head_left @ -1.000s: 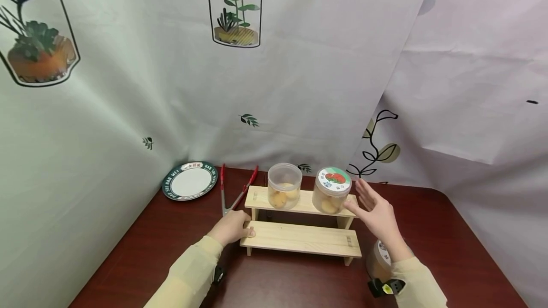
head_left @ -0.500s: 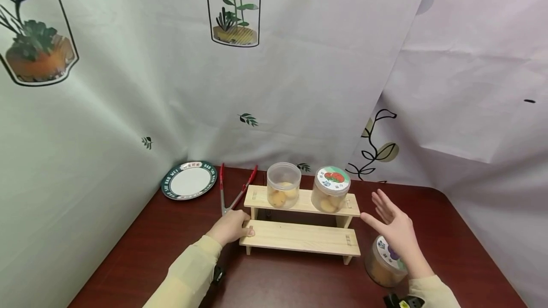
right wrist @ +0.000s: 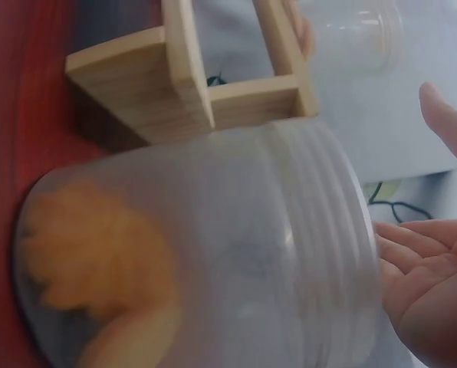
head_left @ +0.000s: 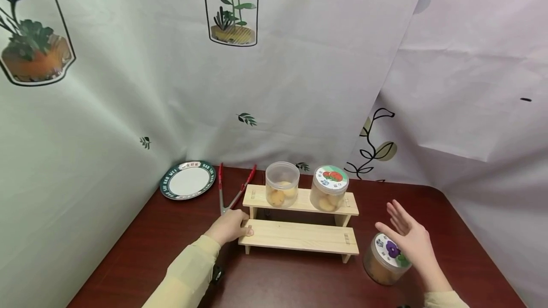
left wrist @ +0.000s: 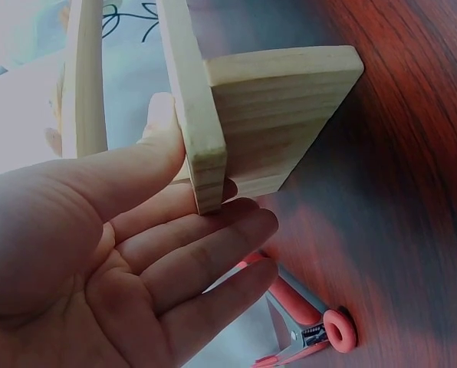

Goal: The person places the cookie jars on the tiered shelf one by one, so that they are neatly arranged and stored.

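Note:
My left hand (head_left: 227,227) pinches the left end of the lower step of a two-step wooden shelf (head_left: 299,236). In the left wrist view the thumb lies on top of the board (left wrist: 202,115), with fingers beneath it. On the upper step stand a lidless clear jar (head_left: 282,185) and a jar with a tomato-picture lid (head_left: 328,191), both holding yellowish pieces. My right hand (head_left: 413,241) hovers with fingers extended, holding nothing. Just left of it, a jar with a purple-flower lid (head_left: 382,267) stands on the table; its orange and yellowish contents show in the right wrist view.
Red-handled tongs (head_left: 222,191) lie spread behind my left hand. A green-rimmed plate (head_left: 167,189) leans at the back left corner. The dark red table (head_left: 274,284) ends at a patterned white cloth (head_left: 299,84) behind and at both sides.
My right hand has moved away from the tomato-lid jar, to the right and nearer me, beside the purple-flower jar, whose lid is now more visible. The left hand keeps its grip on the shelf.

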Available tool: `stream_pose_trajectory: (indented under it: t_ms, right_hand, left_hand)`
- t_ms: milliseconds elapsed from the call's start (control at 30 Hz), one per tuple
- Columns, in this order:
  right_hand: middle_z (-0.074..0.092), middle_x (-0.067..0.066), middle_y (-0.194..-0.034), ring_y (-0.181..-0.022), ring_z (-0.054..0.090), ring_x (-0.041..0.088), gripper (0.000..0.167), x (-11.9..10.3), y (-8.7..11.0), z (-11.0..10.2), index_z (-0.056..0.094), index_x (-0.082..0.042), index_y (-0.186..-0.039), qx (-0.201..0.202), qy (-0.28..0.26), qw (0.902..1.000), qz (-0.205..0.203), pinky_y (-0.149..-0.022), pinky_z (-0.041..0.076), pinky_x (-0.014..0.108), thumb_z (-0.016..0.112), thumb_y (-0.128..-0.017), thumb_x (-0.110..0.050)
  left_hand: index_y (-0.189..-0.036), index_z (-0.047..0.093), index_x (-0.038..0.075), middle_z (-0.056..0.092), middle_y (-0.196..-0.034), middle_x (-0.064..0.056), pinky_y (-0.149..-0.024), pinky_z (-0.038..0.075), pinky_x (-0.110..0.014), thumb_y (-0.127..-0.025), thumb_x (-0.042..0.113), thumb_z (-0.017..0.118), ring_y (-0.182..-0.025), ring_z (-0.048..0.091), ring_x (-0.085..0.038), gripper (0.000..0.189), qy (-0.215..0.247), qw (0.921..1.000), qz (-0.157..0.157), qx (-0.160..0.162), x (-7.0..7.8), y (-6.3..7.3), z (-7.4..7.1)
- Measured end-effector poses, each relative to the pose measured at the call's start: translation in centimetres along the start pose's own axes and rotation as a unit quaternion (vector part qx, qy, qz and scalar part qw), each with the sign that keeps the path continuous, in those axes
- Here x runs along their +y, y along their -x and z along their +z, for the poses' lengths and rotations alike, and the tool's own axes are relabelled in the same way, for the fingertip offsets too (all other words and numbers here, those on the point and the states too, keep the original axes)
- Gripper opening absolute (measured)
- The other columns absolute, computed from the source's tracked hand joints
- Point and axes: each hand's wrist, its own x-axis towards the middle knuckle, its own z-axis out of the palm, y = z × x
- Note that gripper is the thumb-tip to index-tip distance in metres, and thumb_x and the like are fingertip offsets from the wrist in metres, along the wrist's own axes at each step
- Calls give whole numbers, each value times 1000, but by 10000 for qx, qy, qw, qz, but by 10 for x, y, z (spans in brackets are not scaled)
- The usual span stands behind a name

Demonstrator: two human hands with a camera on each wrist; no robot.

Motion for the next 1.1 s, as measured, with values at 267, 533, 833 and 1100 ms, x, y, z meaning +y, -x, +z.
stream_pose_trajectory:
  t_ms: [267,533,833,1100]
  right_hand:
    - [40,26,-140,-103,35,-28,82,12,12,-8,24,-4,-149,18,212,9998,5,-81,35,0,72,-85,-25]
    - [39,27,-138,-102,38,-27,81,30,26,-12,26,0,-147,149,136,9997,154,-82,35,0,73,-85,-21]
    - [40,-2,-142,-104,37,-28,80,46,40,-14,23,1,-147,-145,83,9990,406,-79,38,1,69,-87,-25]
    - [38,-24,-133,-106,37,-27,79,53,51,-15,19,3,-148,-254,-264,9985,409,-81,39,3,67,-89,-20]
  left_hand:
    - [-63,53,11,36,-56,5,-52,28,-25,-77,20,77,-53,34,-10,30,47,9999,114,12,0,0,-1]
    - [-60,50,11,34,-55,6,-52,27,-24,-77,19,78,-52,34,-10,33,31,9999,156,43,-2,1,-1]
    - [-62,53,11,36,-55,5,-53,29,-25,-77,20,77,-53,35,-11,30,-10,9999,140,5,-1,2,0]
    - [-63,53,11,36,-55,5,-54,29,-26,-78,19,77,-54,35,-12,29,-28,9997,238,80,-1,2,-2]
